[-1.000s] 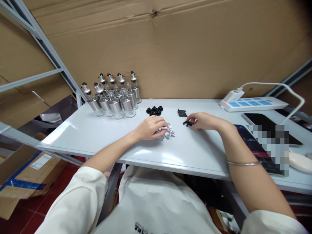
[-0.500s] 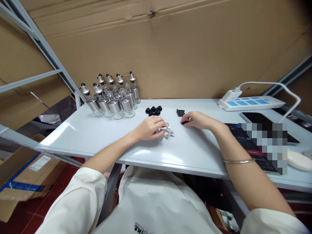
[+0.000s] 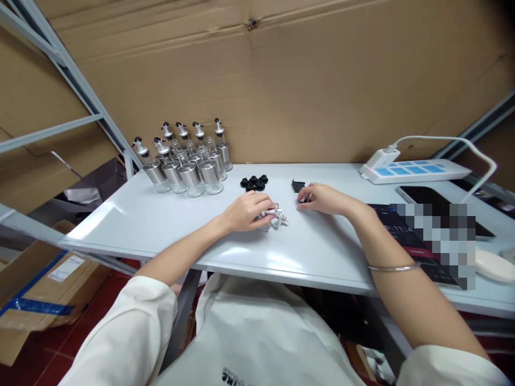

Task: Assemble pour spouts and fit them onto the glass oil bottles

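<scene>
My left hand (image 3: 250, 210) rests on the table with its thumb and fingers closed on a small heap of shiny silver spout parts (image 3: 277, 217). Their exact number is hard to make out. Over to the right, my right hand (image 3: 322, 198) pinches at small black parts (image 3: 306, 201), mostly hidden under its fingertips. Just behind it lies a row of thin black pieces (image 3: 298, 185). Several round black stoppers (image 3: 253, 183) sit in a cluster beyond my left hand.
Several glass bottles with steel sleeves (image 3: 190, 179), some topped with pourer spouts, stand at the back left. On the right are a white power strip (image 3: 422, 170) with a plugged-in cable, a phone (image 3: 426, 201), a dark screen (image 3: 402, 236) and a pale oval object (image 3: 494, 265).
My right hand has shifted very slightly left and its fingers now cover more of the black parts. My left hand stays on the silver parts.
</scene>
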The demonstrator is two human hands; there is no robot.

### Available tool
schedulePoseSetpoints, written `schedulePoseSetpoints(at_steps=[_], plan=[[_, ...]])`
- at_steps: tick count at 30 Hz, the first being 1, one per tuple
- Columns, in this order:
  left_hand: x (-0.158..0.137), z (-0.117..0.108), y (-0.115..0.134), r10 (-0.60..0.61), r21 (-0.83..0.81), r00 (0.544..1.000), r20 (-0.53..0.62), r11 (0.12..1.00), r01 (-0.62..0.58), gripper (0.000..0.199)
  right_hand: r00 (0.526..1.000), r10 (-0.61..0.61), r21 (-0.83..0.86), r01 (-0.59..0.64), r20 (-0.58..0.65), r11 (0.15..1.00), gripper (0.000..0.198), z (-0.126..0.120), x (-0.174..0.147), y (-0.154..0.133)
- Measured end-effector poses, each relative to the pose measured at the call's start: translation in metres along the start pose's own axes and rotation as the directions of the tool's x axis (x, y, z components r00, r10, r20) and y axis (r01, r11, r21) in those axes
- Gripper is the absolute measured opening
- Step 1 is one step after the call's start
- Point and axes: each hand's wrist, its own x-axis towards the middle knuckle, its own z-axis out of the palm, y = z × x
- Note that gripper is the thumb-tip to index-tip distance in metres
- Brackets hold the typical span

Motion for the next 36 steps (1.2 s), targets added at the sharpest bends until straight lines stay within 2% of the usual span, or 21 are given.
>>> schedulePoseSetpoints(at_steps=[5, 13, 15, 17, 20, 23, 26, 29, 32, 36], plan=[[0.000, 0.000, -0.001, 0.010, -0.002, 1.000, -0.009, 1.000, -0.010, 0.027, 0.997, -0.072, 0.017, 0.071, 0.027, 0.997, 0.016, -0.003, -0.002, -0.009], [0.001, -0.002, 0.001, -0.005, -0.008, 1.000, 0.022, 1.000, 0.006, 0.030, 0.997, -0.078, 0.015, 0.077, 0.027, 0.997, 0.014, 0.000, -0.001, -0.004], [0.001, -0.002, 0.001, -0.002, -0.006, 1.000, 0.022, 1.000, 0.002, 0.031, 0.996, -0.084, 0.017, 0.085, -0.019, 0.996, 0.013, 0.000, -0.001, -0.005], [0.001, -0.001, 0.001, -0.010, 0.002, 1.000, 0.024, 1.000, 0.010, 0.032, 0.986, -0.103, 0.049, 0.110, -0.129, 0.993, 0.016, -0.003, -0.002, -0.011], [0.000, 0.000, -0.001, -0.034, 0.006, 0.999, 0.038, 0.999, 0.034, 0.035, 0.943, -0.156, 0.167, 0.212, -0.294, 0.963, 0.021, -0.008, -0.008, -0.032], [0.000, 0.003, -0.004, -0.057, -0.017, 0.998, 0.038, 0.998, 0.058, 0.039, 0.866, -0.236, 0.193, 0.348, -0.440, 0.917, 0.023, -0.011, -0.018, -0.059], [-0.002, 0.006, -0.008, -0.109, -0.026, 0.994, 0.014, 0.994, 0.109, 0.045, 0.815, -0.365, 0.177, 0.482, -0.450, 0.858, 0.022, -0.007, -0.024, -0.079], [-0.005, 0.011, -0.012, -0.139, -0.035, 0.989, -0.053, 0.990, 0.137, 0.050, 0.785, -0.448, 0.128, 0.544, -0.428, 0.829, 0.024, 0.001, -0.025, -0.088], [-0.008, 0.015, -0.016, -0.119, -0.067, 0.985, -0.127, 0.992, 0.111, 0.057, 0.810, -0.438, 0.139, 0.522, -0.391, 0.842, 0.025, 0.004, -0.024, -0.088], [-0.008, 0.014, -0.022, -0.084, -0.132, 0.971, -0.223, 0.990, 0.055, 0.053, 0.916, -0.287, 0.271, 0.362, -0.282, 0.892, 0.027, -0.001, -0.024, -0.083]])
